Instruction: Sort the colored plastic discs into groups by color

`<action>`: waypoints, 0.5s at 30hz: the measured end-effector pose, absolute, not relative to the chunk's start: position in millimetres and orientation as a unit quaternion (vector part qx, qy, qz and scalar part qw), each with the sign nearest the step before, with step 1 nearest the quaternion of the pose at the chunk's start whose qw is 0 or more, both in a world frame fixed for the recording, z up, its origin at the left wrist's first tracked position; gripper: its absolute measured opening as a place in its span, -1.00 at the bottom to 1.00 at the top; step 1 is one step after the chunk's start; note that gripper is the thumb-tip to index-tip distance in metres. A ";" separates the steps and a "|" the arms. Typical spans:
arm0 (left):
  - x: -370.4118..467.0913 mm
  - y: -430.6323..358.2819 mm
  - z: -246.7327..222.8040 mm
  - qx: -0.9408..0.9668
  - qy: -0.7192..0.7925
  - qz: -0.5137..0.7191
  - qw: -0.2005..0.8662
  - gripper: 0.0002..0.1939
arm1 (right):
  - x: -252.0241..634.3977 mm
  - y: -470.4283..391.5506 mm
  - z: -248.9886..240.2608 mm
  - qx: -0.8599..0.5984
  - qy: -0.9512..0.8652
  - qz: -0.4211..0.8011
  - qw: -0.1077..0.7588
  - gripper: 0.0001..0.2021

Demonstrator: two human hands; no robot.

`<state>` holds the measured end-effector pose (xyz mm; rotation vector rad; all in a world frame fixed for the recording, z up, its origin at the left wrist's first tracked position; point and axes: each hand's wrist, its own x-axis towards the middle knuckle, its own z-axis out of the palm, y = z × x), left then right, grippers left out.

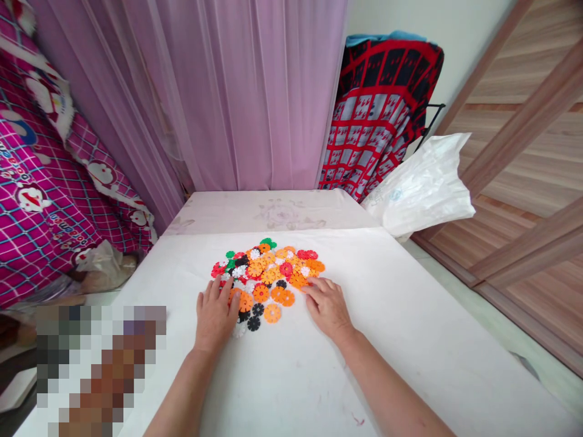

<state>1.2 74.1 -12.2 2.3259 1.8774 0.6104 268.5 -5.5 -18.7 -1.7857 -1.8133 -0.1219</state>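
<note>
A loose pile of flat, notched plastic discs, like interlocking snowflake discs (272, 276), lies on the white-covered table (282, 376). They are orange, red, white, black and green. At the pile's left edge rests my left hand (217, 309), fingers spread and touching several discs, some of them partly hidden under it. My right hand (328, 304) is at the right edge, its fingertips against an orange disc (299, 279); its fingers are extended and slightly curved. Neither hand has a disc lifted. A few black discs (254, 323) and a single orange disc (272, 313) sit nearest me, between the hands.
A white plastic bag (423, 188) stands at the table's far right corner. Purple curtains (264, 91) hang behind the table, with a red and black patterned cloth (364, 121) beside them. Pink patterned fabric (54, 182) hangs at left; wooden doors (523, 182) are at right. A blurred patch covers the lower left.
</note>
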 end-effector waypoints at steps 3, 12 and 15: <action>1.4 83.9 -13.3 0.741 0.618 0.252 0.070 -0.45 | 273.6 -8.2 -23.9 -0.685 -0.649 -0.036 0.328 -0.73; 12.2 89.3 -18.2 0.741 0.564 0.345 0.119 -0.50 | 227.7 4.4 -10.3 -0.620 -0.725 -0.003 0.300 -0.68; -6.5 95.4 -16.1 0.707 0.579 0.384 0.133 -0.51 | 223.0 10.3 -7.8 -0.631 -0.724 0.013 0.278 -0.66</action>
